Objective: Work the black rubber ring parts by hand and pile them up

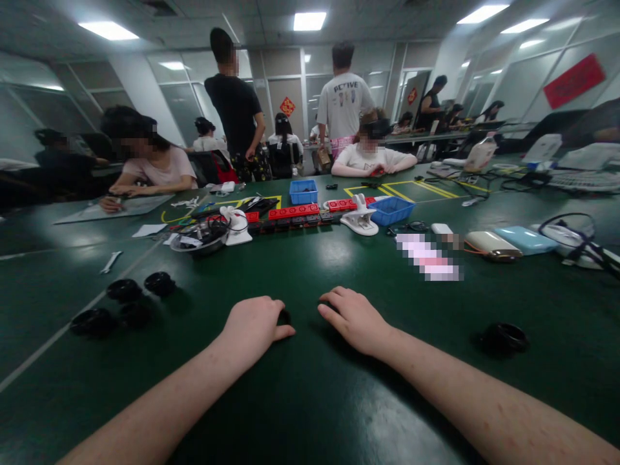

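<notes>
My left hand [252, 325] rests low over the green table with its fingers curled. Between its thumb and index finger shows the edge of a small black round part [285, 316], mostly hidden by the hand. Just to the right, my right hand [357, 321] hovers with thumb and fingers apart and holds nothing I can see. Several black ring-shaped parts [124, 290] stand grouped on the left side of the table. One more black ring-shaped part [505, 338] lies by itself on the right, beyond my right forearm.
Across the table run red power strips [294, 212], a white clamp [359, 218], blue baskets [393, 211] and a metal bowl [198, 244] of small items. A wrench [111, 262] lies at left; power banks [526, 239] and cables at right. People sit opposite.
</notes>
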`<state>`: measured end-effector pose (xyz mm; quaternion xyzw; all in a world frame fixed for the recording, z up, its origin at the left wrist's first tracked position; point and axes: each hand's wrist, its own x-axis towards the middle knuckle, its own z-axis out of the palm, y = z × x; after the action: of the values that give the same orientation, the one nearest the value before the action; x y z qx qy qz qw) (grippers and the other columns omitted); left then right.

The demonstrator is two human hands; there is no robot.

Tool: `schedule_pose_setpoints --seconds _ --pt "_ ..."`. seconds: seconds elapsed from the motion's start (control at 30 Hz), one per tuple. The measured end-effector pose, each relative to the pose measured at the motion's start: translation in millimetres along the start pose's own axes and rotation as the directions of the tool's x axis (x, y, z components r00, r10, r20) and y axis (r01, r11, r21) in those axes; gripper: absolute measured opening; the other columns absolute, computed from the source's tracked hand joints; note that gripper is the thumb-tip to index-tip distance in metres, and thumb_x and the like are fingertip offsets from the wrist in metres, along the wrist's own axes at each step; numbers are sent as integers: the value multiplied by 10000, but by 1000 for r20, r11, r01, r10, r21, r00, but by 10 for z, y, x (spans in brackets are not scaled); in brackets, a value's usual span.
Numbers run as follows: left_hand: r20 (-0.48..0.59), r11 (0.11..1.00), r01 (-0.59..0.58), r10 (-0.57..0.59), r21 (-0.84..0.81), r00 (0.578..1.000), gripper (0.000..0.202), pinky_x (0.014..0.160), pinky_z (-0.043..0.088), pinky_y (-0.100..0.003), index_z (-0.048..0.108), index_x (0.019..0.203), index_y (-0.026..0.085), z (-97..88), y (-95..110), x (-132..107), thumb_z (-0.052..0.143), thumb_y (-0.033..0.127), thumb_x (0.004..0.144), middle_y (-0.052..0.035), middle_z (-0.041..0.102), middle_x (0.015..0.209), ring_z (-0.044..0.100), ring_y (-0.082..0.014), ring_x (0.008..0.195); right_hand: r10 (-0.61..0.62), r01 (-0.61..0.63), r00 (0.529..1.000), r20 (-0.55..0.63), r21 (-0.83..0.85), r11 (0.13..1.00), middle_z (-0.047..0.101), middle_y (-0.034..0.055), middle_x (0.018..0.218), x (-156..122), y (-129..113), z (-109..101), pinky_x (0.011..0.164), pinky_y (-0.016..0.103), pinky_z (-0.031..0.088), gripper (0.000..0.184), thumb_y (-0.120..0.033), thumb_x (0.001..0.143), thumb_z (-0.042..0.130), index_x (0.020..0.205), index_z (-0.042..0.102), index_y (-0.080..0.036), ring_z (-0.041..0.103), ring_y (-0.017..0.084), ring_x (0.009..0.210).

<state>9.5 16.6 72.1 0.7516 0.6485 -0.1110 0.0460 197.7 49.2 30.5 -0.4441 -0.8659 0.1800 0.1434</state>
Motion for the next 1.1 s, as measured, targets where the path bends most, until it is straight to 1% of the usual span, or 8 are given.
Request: schedule_pose_setpoints --seconds 0.37,0.47,0.57,0.7,0.8,0.9,1.0,1.1 --pt "69 969 244 -247 41 967 271 565 462 -341 685 776 132 151 -915 -521 664 375 657 -137 677 799 641 -318 735 -68 68 998 18 26 997 588 110 994 -32 -21 31 840 319 397 433 -416 931 293 1047 610 -145 544 209 940" --pt "43 968 243 -241 -56 970 294 578 467 -287 665 818 177 81 -1201 -637 688 382 608 -68 680 812 640 -261 732 -76 75 997 18 32 997 588 107 991 -36 -26 34 841 316 399 430 -415 930 295 1040 615 -149 545 206 937" --pt "-86 955 245 -262 -166 961 373 694 466 -233 579 998 179 -95 -1518 -740 609 395 694 -27 657 900 620 -199 812 -77 76 997 20 42 996 586 100 988 -39 -24 30 840 311 402 427 -414 931 295 1045 614 -154 546 201 935" --pt "-336 885 373 -454 -279 825 469 871 402 -282 390 1234 135 -160 -1871 -807 450 347 819 -73 515 1198 511 -218 1051 -81 79 996 26 54 995 579 100 997 -29 -20 24 842 322 407 428 -410 933 290 1043 613 -151 546 203 932" --pt "-403 800 474 -597 -367 694 470 858 415 -298 423 1235 136 41 -2014 -807 395 410 855 -75 512 1194 508 -236 1057 -86 83 995 41 62 995 577 100 1004 -12 -13 24 836 326 415 423 -406 932 293 1044 614 -156 546 204 923" --pt "-412 731 533 -682 -427 605 532 813 442 -286 455 1220 122 283 -2081 -804 353 504 864 -78 550 1151 551 -235 1000 -92 88 994 56 74 993 572 103 1020 6 -10 29 836 333 418 425 -402 931 291 1055 613 -154 546 205 919" --pt "-426 700 569 -714 -431 556 585 853 422 -306 433 1245 135 394 -2123 -810 324 563 862 -73 528 1215 512 -254 1074 -92 86 993 67 85 993 564 110 1031 20 -14 36 841 347 417 423 -397 927 299 1055 613 -146 546 211 921" --pt "-386 702 594 -712 -392 586 608 902 385 -366 455 1231 133 388 -2140 -796 333 589 849 -95 543 1217 490 -282 1113 -99 91 992 80 95 991 562 111 1026 29 -22 39 834 346 421 416 -395 924 305 1049 615 -148 547 211 917"
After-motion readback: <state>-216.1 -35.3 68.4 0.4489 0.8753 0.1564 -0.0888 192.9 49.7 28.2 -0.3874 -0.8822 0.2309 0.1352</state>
